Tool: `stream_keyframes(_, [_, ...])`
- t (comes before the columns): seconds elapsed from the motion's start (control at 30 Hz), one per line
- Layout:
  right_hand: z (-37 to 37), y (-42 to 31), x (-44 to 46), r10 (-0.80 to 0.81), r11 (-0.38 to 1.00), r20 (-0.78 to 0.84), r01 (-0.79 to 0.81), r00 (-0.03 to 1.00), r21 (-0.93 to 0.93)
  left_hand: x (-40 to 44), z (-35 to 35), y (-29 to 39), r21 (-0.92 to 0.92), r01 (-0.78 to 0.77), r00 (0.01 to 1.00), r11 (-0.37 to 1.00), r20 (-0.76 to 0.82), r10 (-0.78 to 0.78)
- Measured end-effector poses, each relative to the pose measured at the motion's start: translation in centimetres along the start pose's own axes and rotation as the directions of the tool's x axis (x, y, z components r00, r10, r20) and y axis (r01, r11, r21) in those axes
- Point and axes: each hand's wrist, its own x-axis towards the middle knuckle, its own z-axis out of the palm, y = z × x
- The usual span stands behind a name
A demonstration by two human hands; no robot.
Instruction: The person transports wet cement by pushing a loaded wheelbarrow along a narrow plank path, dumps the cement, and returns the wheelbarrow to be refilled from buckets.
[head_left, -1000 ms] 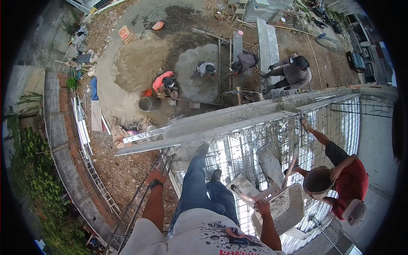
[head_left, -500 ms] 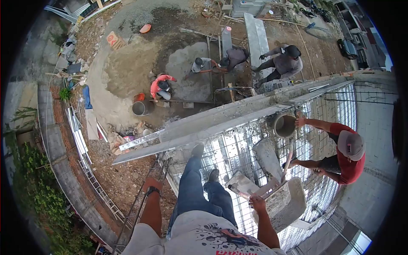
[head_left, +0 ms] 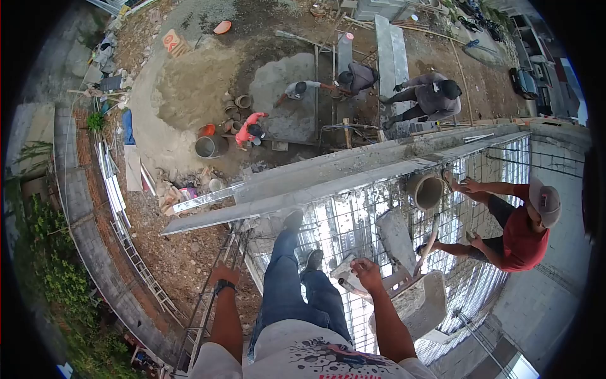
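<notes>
My right hand (head_left: pixel 366 273) is raised above a mortar-smeared wheelbarrow (head_left: pixel 434 297), its fingers loosely bent and apart, with nothing visible in them. Just below it runs a curved handle (head_left: pixel 353 289). Off to the left, my left hand (head_left: pixel 225 275), with a dark band at the wrist, hangs by the metal scaffold frame (head_left: pixel 214 300); its fingers are hard to make out. A co-worker in a red shirt (head_left: pixel 527 246) crouches at the right, one hand near a round bucket (head_left: pixel 426 191) that lies tipped on the rebar mesh (head_left: pixel 353 221).
My feet stand on the mesh near the long concrete beam (head_left: pixel 328 183), beyond which the ground drops away. Several workers are below, around wet concrete (head_left: pixel 281 79) and a sand pile (head_left: pixel 189 95). A ladder (head_left: pixel 142 262) lies at the left.
My right hand has come off the wheelbarrow's edge and risen up and left. The co-worker in red has leaned back to the right, and the bucket has turned slightly. My left hand barely moved.
</notes>
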Motion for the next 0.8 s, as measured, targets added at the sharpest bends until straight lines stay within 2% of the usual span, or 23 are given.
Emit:
stream_keyframes(0.13, [-0.2,0.8,0.2,-0.009,1.000,-0.002,0.008,1.000,-0.022,-1.9,-2.6,1.0,0.004,0.039,0.998,0.999,-0.042,-0.039])
stream_keyframes(0.33, [-1.5,5.3,-1.2,0.113,0.989,-0.019,-0.114,0.993,-0.094,-2.3,-2.8,0.8,-0.018,0.003,0.998,1.000,-0.059,-0.004])
stream_keyframes(0.57, [-1.9,6.6,-3.5,0.108,0.992,-0.080,-0.113,0.991,-0.059,-1.4,-2.2,0.5,-0.011,0.000,0.998,1.000,0.055,0.000])
stream_keyframes(0.67, [-2.0,5.5,-4.2,0.128,0.991,-0.107,-0.131,0.986,-0.016,-1.1,-1.2,0.5,0.021,0.009,1.000,1.000,-0.004,-0.009])
stream_keyframes(0.8, [-2.2,6.0,-4.8,0.117,0.993,-0.123,-0.116,0.985,0.018,-1.5,-1.6,0.4,0.015,-0.027,1.000,1.000,-0.004,0.027])
